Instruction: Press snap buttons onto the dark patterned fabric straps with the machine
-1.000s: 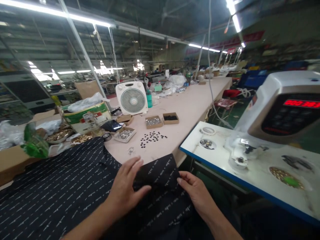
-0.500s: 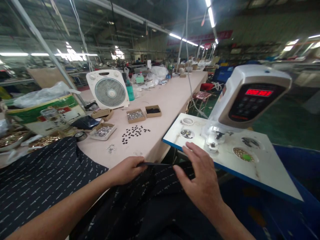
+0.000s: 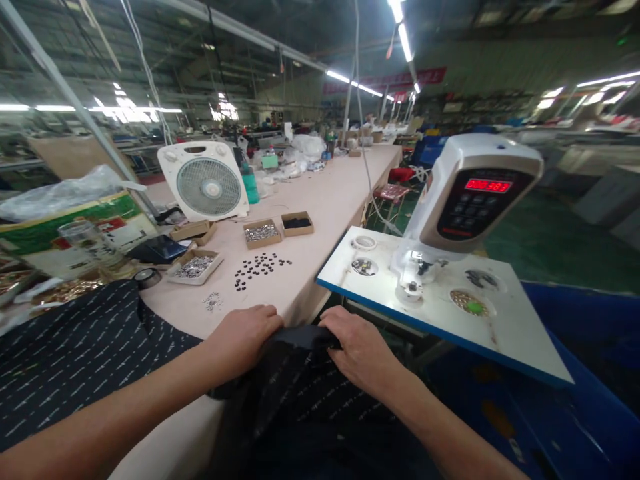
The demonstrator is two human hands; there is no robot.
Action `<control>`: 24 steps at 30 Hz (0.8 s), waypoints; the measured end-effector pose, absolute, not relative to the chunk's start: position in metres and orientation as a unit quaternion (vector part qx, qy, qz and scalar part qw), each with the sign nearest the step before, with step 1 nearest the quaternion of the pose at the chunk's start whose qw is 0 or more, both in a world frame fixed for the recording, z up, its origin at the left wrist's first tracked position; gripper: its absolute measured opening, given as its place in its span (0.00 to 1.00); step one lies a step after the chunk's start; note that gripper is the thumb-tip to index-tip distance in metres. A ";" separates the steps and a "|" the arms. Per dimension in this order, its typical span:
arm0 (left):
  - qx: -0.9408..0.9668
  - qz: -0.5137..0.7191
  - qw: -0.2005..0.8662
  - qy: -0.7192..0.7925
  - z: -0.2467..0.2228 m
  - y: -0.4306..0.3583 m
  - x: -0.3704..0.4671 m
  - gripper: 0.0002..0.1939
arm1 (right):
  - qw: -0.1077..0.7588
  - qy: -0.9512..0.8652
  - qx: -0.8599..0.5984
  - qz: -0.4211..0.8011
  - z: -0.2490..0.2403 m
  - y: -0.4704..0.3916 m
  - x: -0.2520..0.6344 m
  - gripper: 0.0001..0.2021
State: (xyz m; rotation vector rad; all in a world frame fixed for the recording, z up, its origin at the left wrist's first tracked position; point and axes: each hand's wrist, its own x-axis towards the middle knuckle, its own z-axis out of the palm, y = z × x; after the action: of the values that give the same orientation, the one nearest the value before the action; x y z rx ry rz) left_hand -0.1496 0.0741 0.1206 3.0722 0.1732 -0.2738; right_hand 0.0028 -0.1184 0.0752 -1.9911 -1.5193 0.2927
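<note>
Dark cloth with small white dashes, a garment piece [image 3: 320,387], hangs between my two hands over my lap. My left hand [image 3: 247,337] is closed on its upper left edge, and my right hand [image 3: 357,343] pinches the upper right edge. A plain dark band shows along the top between them. To the right, apart from my hands, stands a white snap-fastening machine [image 3: 460,200] with a lit red display. Several black snap parts [image 3: 260,270] lie scattered on the table beyond my left hand, close to a small pile of silver pieces [image 3: 213,302].
Open boxes hold silver parts [image 3: 263,233] and black parts [image 3: 297,224]. A box fan [image 3: 210,183] stands behind them on the long table [image 3: 330,200]. More dashed cloth [image 3: 90,353] lies at left. The machine's white worktop [image 3: 350,277] has a blue edge.
My right hand has gone from open fingers to gripping the cloth. The dark band between my hands has turned from edge-on to showing its face. The view has shifted slightly right.
</note>
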 end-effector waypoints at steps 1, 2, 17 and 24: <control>0.997 -0.060 0.015 0.055 0.119 0.077 -0.150 0.11 | 0.304 -0.571 -0.750 0.134 0.078 -0.121 0.002 0.11; 0.998 -0.033 0.015 0.053 0.118 0.079 -0.150 0.13 | 0.306 -0.563 -0.750 0.164 0.082 -0.124 0.002 0.10; 0.843 -0.094 0.521 0.095 0.100 0.048 -0.119 0.14 | 0.467 -0.402 -0.658 0.433 0.079 -0.153 0.012 0.15; 0.774 -0.260 0.574 0.065 0.090 0.056 -0.120 0.09 | 0.507 -0.374 -0.657 0.414 0.071 -0.148 0.007 0.14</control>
State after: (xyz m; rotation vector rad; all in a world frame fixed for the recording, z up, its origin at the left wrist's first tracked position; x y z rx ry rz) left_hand -0.1204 0.0557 0.0898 1.8145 0.1513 -0.6084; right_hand 0.0075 -0.1481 0.0708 -1.5833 -0.9009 0.9986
